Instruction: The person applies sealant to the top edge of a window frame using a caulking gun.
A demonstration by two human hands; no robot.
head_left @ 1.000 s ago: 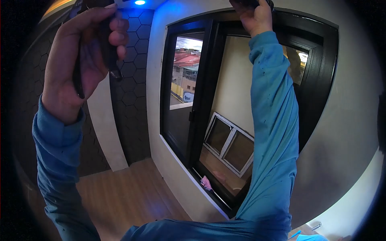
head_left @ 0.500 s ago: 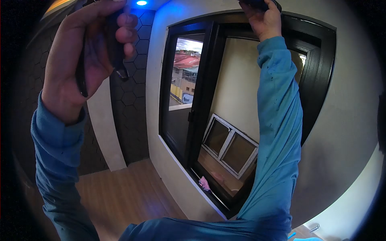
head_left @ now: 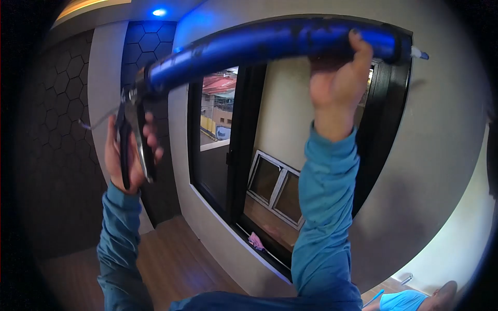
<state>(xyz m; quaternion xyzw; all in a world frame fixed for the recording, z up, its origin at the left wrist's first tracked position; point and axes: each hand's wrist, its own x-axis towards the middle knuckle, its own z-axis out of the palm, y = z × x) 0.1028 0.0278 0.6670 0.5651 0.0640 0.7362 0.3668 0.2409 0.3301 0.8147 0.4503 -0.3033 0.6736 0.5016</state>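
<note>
A caulking gun (head_left: 238,49) with a long blue, dark-smudged barrel spans the top of the view, in front of the upper window frame. My left hand (head_left: 134,165) is closed around its black handle and trigger at the left end. From below, my right hand (head_left: 340,85) grips the barrel near its right end, with the thumb on the near side. Whitish material covers part of the nozzle (head_left: 419,53), which points right, close to the wall. A thin bent rod (head_left: 98,124) sticks out behind the handle.
Behind the gun is a black-framed sliding window (head_left: 236,155), with a pink cloth (head_left: 255,240) on its sill. A white-framed panel (head_left: 275,186) shows through the glass. Dark hexagon tiles (head_left: 62,98) cover the left wall. At lower right is a person in a light-blue shirt (head_left: 402,300).
The caulking gun has come down into full view, both hands still on it. My left hand is lower and farther away; my right hand is lower too. The person at lower right shows more.
</note>
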